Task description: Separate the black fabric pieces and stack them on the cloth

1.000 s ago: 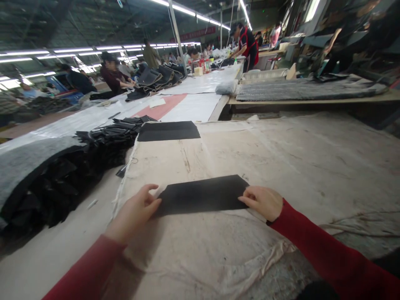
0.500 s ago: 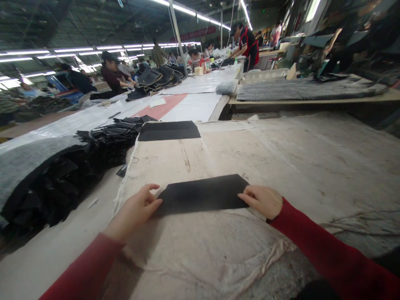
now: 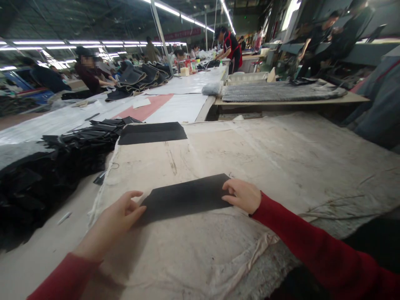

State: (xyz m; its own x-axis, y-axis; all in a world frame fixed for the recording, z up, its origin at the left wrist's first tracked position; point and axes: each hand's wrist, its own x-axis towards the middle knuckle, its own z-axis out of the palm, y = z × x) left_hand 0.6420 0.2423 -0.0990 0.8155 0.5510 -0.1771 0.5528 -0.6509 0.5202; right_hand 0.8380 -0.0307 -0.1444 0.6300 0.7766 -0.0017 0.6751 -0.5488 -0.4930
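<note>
A flat black fabric piece [image 3: 186, 196] lies on a stained beige cloth [image 3: 250, 158] that covers the table in front of me. My left hand [image 3: 117, 218] pinches the piece's left end between thumb and fingers. My right hand [image 3: 243, 195] has its fingers curled on the right end, pressing or gripping the edge. Both arms wear red sleeves.
A second black piece [image 3: 152, 133] lies at the cloth's far edge. A heap of black cut pieces [image 3: 56, 162] fills the left side. Long tables with white and pink sheets [image 3: 175, 104], a grey fabric stack [image 3: 281, 91] and several workers stand beyond.
The view has swung to the right, so everything sits further left in frame. Both hands stay on the ends of the black piece.
</note>
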